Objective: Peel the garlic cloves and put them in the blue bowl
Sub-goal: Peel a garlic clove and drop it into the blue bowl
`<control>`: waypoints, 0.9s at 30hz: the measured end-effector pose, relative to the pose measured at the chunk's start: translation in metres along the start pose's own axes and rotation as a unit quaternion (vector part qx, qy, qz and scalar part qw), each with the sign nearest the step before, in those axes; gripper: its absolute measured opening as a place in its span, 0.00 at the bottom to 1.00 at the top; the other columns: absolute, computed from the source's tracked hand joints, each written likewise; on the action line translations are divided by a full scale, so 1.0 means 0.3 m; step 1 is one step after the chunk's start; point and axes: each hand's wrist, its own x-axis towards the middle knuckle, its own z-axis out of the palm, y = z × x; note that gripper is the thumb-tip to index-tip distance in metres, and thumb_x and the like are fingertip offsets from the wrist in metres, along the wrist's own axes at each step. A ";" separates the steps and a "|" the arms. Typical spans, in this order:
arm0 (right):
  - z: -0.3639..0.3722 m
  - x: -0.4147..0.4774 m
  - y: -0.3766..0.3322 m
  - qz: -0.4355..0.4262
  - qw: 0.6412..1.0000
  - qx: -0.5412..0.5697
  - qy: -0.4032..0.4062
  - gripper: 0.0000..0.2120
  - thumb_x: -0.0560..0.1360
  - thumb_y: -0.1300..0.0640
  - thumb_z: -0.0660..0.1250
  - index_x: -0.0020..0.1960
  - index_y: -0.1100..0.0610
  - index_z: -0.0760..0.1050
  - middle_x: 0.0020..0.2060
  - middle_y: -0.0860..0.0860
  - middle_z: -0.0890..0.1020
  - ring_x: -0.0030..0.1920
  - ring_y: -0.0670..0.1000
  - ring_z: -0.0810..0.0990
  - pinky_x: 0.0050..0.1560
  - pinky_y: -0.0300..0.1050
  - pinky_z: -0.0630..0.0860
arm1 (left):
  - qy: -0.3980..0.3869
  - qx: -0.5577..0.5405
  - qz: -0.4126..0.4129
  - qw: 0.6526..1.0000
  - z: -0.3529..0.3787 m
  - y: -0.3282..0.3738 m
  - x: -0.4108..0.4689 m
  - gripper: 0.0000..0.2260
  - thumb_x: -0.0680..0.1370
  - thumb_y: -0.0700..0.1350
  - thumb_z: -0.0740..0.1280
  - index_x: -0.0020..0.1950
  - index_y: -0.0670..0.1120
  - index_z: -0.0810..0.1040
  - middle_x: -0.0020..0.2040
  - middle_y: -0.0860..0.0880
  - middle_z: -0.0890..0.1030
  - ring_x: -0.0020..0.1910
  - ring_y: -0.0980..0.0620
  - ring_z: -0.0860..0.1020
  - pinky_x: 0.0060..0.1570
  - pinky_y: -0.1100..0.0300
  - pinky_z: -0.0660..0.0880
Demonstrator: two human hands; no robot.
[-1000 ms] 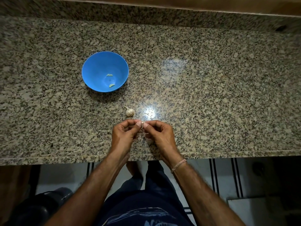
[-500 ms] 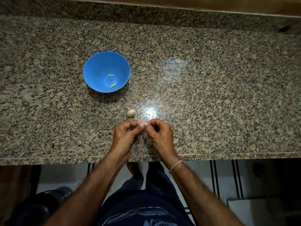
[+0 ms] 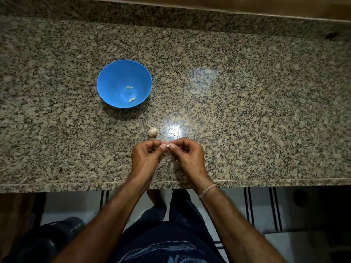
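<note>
One garlic clove (image 3: 167,146) is pinched between the thumb and forefinger tips of the left hand (image 3: 146,158) and the right hand (image 3: 190,156). Both grips are closed tight on it, with the other fingers curled in. The clove looks small, light and firm. Its skin is likely papery and brittle, and the flesh slick once bare, so holding it by the ends and picking at a tip seems best. Just beyond the grip, one garlic bulb (image 3: 153,131) lies on the table (image 3: 247,111). Farther beyond, to the left, stands one blue bowl (image 3: 114,78) holding two peeled cloves (image 3: 129,87).
</note>
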 end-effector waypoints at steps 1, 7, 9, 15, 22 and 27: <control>0.000 0.004 0.003 0.002 1.000 0.003 0.005 0.02 0.78 0.60 0.74 0.50 0.58 0.84 0.46 0.53 0.87 0.50 0.54 0.87 0.55 0.54 0.85 | -0.004 -0.010 -0.008 1.000 0.000 -0.001 0.001 0.05 0.79 0.40 0.74 0.54 0.42 0.86 0.47 0.45 0.88 0.49 0.48 0.87 0.52 0.55 0.82; 0.013 -0.007 -0.007 0.007 1.000 0.021 0.010 0.02 0.79 0.62 0.73 0.51 0.59 0.83 0.46 0.55 0.87 0.49 0.54 0.87 0.53 0.49 0.85 | -0.012 -0.062 -0.061 0.996 0.000 -0.008 0.004 0.02 0.80 0.40 0.73 0.50 0.41 0.85 0.41 0.43 0.84 0.38 0.51 0.78 0.41 0.57 0.76; 0.015 -0.013 -0.012 0.011 0.999 0.044 -0.001 0.03 0.79 0.63 0.73 0.52 0.60 0.83 0.47 0.56 0.87 0.50 0.54 0.87 0.53 0.47 0.85 | -0.016 -0.075 -0.066 0.995 -0.003 -0.011 0.008 0.03 0.80 0.40 0.72 0.49 0.42 0.85 0.45 0.36 0.84 0.42 0.47 0.78 0.45 0.52 0.76; 0.014 -0.020 -0.025 0.008 0.997 0.073 -0.006 0.03 0.79 0.65 0.72 0.53 0.61 0.82 0.48 0.56 0.87 0.52 0.55 0.87 0.55 0.48 0.84 | -0.032 -0.094 -0.062 0.993 -0.001 -0.008 0.007 0.04 0.81 0.41 0.71 0.47 0.45 0.85 0.43 0.44 0.84 0.42 0.49 0.77 0.44 0.56 0.74; 0.032 -0.034 -0.056 0.083 0.980 0.180 -0.020 0.05 0.81 0.65 0.70 0.56 0.65 0.81 0.49 0.58 0.86 0.50 0.52 0.85 0.55 0.45 0.84 | -0.054 0.068 0.023 0.996 0.022 0.007 -0.026 0.09 0.87 0.47 0.62 0.54 0.46 0.80 0.44 0.50 0.85 0.42 0.58 0.83 0.42 0.60 0.79; 0.036 -0.027 -0.056 0.114 0.975 0.190 -0.011 0.08 0.81 0.60 0.70 0.57 0.64 0.81 0.55 0.60 0.86 0.50 0.53 0.85 0.55 0.47 0.83 | 0.003 0.152 0.049 0.987 0.024 -0.002 -0.026 0.06 0.85 0.46 0.64 0.55 0.51 0.82 0.49 0.53 0.86 0.50 0.55 0.84 0.54 0.50 0.83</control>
